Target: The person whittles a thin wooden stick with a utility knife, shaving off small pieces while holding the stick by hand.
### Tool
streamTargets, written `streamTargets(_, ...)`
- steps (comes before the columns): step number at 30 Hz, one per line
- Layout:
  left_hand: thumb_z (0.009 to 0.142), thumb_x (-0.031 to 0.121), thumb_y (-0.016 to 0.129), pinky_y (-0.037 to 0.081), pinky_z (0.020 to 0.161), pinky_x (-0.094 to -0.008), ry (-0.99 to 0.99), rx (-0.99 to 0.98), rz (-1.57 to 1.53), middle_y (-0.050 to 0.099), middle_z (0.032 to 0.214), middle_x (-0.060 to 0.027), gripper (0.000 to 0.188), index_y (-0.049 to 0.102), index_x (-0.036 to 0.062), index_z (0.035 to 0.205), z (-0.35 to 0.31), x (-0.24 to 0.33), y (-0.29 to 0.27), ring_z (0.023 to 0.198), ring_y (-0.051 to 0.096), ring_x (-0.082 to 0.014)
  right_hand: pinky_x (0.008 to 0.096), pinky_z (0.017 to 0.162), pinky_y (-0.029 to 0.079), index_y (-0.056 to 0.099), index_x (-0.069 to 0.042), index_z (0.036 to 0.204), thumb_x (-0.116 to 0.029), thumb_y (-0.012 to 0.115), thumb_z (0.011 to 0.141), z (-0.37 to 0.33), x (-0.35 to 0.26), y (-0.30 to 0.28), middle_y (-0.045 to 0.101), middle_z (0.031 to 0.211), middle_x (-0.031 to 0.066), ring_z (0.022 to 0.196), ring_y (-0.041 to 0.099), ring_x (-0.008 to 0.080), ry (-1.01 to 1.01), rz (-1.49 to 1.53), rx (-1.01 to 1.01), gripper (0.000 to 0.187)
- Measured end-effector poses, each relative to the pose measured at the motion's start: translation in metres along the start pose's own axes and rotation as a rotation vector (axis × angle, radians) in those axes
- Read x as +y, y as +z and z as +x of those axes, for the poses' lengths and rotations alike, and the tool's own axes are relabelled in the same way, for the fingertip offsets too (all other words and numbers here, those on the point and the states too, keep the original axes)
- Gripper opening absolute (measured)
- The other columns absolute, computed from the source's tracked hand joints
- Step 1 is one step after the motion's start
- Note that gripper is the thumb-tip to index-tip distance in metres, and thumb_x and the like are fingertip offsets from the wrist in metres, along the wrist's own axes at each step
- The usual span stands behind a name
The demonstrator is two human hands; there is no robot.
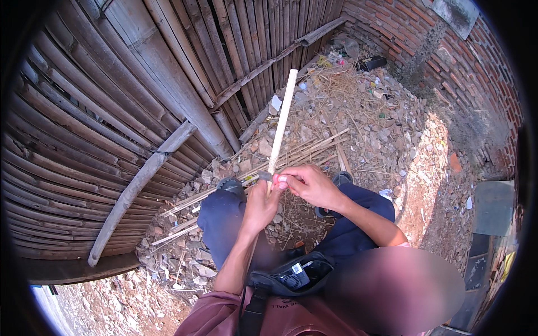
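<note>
A pale wooden stick (pixel 283 120) points up and slightly right from my hands, its upper end free in the air. Its lower part passes into my left hand (pixel 261 206), whose fingers are closed around it. Against it, my right hand (pixel 311 185) is pinched on a small red tool (pixel 277 178); a short grey piece sticks out to the left of the stick there. The fingers hide most of this tool, so its exact kind is unclear. Both hands meet close together above my bent knees, in front of the black waist bag (pixel 291 277).
Thin split sticks (pixel 305 150) lie on the rubble ground (pixel 370 117) beyond my hands and left of my legs. A bamboo wall (pixel 134 84) with a leaning pole (pixel 143 187) rises on the left. At the far right stands a brick wall (pixel 482 67), with grey panels (pixel 493 207) below it.
</note>
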State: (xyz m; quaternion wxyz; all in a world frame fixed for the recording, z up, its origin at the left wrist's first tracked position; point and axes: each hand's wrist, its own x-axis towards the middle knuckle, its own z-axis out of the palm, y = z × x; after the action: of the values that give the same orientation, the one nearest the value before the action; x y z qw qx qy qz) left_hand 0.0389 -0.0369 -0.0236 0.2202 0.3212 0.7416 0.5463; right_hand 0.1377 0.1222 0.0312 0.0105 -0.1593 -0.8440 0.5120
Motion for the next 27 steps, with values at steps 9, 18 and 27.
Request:
streamTargets(9, 0.107, 0.030, 0.071, 0.038, 0.058, -0.0340, -0.014, 0.053, -0.040, 0.048, 0.067, -0.0016, 0.039, 0.060, -0.0032, 0.090, 0.001, 0.001, 0.007, 0.067, 0.041, -0.0104, 0.0403, 0.062, 0.048, 0.074, -0.001, 0.116, -0.018, 0.060, 0.105, -0.005, -0.001, 0.011, 0.064, 0.073, 0.0205, 0.060, 0.062, 0.0261, -0.068, 0.029, 0.190, 0.025)
streamTargets(18, 0.106, 0.031, 0.072, 0.048, 0.064, -0.0334, -0.090, -0.012, -0.115, 0.059, 0.075, -0.0026, 0.033, 0.064, -0.0012, 0.104, 0.007, -0.003, 0.002, 0.072, 0.052, -0.0097, 0.0302, 0.058, 0.043, 0.073, -0.003, 0.121, -0.018, 0.057, 0.110, 0.008, 0.011, 0.001, 0.057, 0.067, 0.0009, 0.061, 0.052, 0.0086, -0.086, 0.043, 0.045, 0.025)
streamTargets(27, 0.104, 0.025, 0.076, 0.051, 0.071, -0.0308, -0.068, -0.120, -0.216, 0.068, 0.088, -0.0029, 0.030, 0.064, -0.0002, 0.115, 0.005, -0.006, -0.002, 0.080, 0.057, -0.0093, 0.0279, 0.057, 0.040, 0.073, -0.002, 0.118, -0.018, 0.058, 0.111, 0.009, 0.017, -0.018, 0.054, 0.069, -0.0029, 0.062, 0.048, 0.0060, -0.043, 0.150, -0.235, 0.023)
